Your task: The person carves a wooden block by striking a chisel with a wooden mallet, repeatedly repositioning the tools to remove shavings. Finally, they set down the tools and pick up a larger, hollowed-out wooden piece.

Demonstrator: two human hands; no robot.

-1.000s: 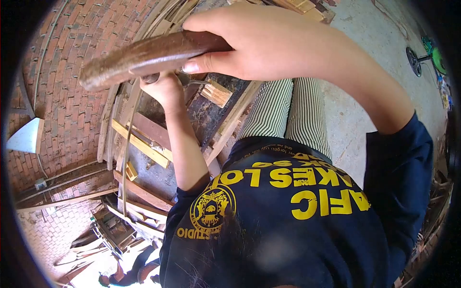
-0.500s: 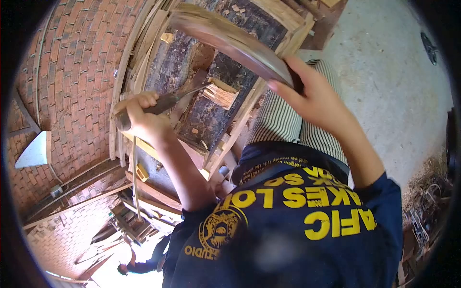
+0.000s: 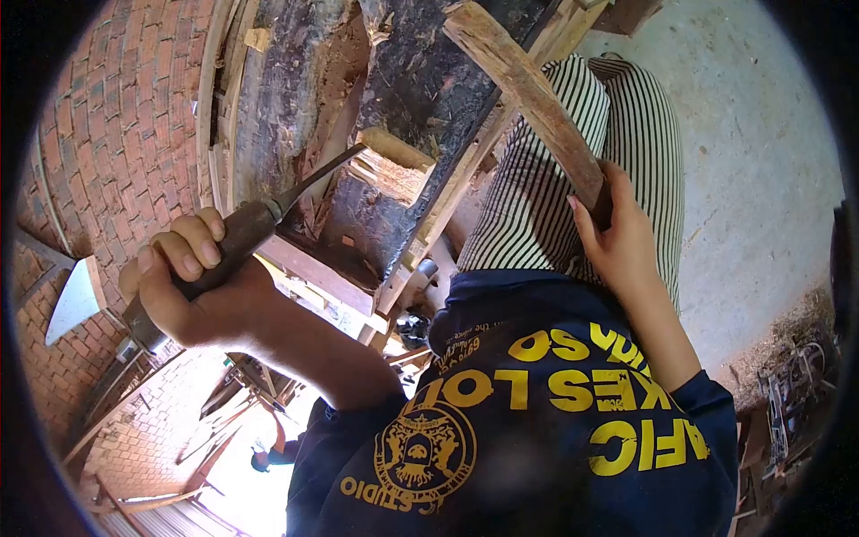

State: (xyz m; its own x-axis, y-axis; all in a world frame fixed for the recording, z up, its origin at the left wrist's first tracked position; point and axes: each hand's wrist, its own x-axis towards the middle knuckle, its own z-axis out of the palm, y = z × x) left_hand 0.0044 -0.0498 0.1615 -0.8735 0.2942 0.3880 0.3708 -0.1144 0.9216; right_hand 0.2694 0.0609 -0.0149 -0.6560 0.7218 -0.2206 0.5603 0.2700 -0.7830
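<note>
Closed around the dark handle of a chisel [image 3: 249, 231], the left hand [image 3: 215, 309] has a firm grip, with the handle's butt showing beyond the palm. The right hand [image 3: 626, 242] has its grip closed on the near end of a curved wooden club [image 3: 528, 89]. The club slants up and away above the striped trousers [image 3: 528, 197], well apart from the chisel's butt.

The chisel's blade slopes towards a pale wooden block [image 3: 394, 170], and its tip appears to meet the block's edge; the angle does not settle firm contact. The block lies on the dark, stained worktop [image 3: 358, 215], near its long wooden edge, with one face roughly splintered.

The step in hand looks like chiselling, with the club drawn clear of the handle. A blow from here would call for a steady tip and the club lined up with the butt.

Counted, there are two hands at work, one chisel, one club and one pale block. One small wood piece [image 3: 257, 38] sits farther off. Beyond are one brick wall [image 3: 134, 134] and one other person [image 3: 268, 452], partly visible.
</note>
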